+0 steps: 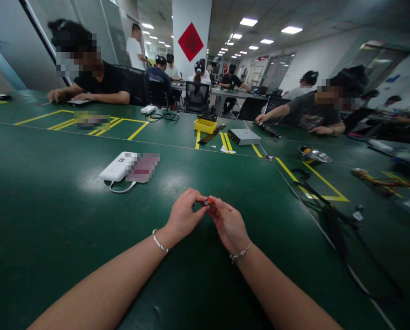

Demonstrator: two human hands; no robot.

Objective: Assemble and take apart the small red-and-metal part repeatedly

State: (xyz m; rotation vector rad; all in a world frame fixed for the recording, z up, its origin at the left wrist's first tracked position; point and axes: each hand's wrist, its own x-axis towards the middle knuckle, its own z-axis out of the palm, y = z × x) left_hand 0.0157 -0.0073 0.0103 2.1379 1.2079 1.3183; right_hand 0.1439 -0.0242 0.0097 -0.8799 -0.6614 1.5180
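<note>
Both my hands meet just above the green table, pinching one small orange and dark object between their fingertips. My left hand grips its left end with curled fingers. My right hand grips its right end, fingers closed round it. Each wrist wears a thin beaded bracelet. What the small object is I cannot make out.
A white power bank with a cable lies ahead to the left. Farther off are a yellow bin, a grey box, a metal bowl and black straps at right. Several people sit round the table.
</note>
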